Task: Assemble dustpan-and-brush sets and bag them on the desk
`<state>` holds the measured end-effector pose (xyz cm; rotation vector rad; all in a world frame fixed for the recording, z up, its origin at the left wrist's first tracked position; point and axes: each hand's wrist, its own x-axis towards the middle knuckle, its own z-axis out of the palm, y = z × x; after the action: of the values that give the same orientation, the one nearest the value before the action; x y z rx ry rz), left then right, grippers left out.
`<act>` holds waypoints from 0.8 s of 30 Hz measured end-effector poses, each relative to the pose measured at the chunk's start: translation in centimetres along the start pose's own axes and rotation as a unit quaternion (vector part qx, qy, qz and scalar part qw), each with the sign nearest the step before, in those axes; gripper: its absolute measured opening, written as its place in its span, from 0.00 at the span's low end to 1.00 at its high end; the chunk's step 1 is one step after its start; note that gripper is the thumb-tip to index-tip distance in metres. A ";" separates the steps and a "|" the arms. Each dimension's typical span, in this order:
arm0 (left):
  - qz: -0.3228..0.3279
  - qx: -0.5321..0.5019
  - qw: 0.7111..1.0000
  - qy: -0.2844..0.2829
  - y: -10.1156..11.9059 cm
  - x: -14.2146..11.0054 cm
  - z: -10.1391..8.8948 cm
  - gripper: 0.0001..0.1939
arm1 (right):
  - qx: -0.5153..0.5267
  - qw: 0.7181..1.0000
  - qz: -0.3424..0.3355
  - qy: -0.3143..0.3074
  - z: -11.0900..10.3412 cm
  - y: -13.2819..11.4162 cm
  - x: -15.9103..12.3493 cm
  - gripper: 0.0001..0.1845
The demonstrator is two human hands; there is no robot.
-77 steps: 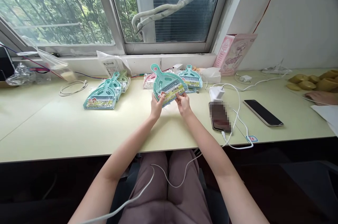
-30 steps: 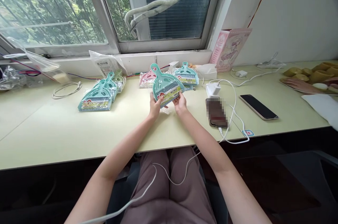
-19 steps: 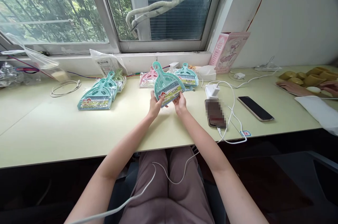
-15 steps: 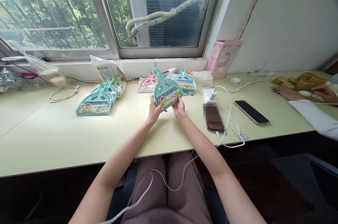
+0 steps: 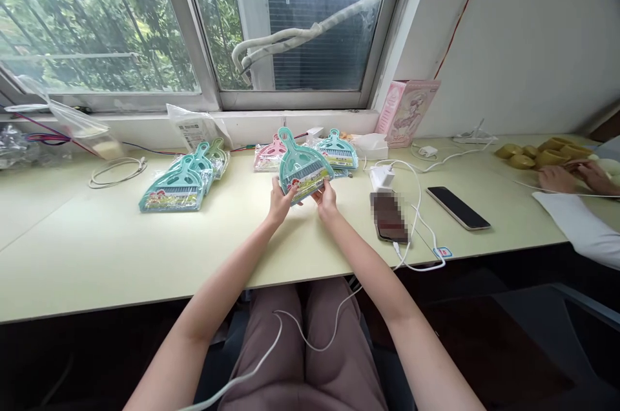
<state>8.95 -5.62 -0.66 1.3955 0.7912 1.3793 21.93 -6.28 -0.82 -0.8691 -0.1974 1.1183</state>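
Left hand [image 5: 279, 201] and right hand [image 5: 326, 200], fingers closed on opposite lower corners, grip the wrapped dustpan set [image 5: 305, 170]. The pink set [image 5: 270, 156] lies behind it.

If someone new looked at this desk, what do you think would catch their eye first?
Probably the turquoise dustpan-and-brush set, held up in both the left hand and the right hand at the centre. Next might come the pink illustrated box standing at the back right, by the window.
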 end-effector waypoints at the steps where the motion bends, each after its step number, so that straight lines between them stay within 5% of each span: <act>1: 0.002 -0.003 1.000 0.000 0.0 0.0 0.0 0.27 | -0.007 1.000 -0.006 0.003 0.0 0.1 0.0 0.11; 24: -0.018 -0.018 1.000 -0.006 -0.8 0.5 -0.5 0.28 | -0.009 1.000 0.016 0.002 0.0 0.0 -0.2 0.10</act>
<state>8.70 -4.78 -1.26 1.3534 0.7761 1.3503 21.86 -6.43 -0.83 -0.8931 -0.1926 1.1455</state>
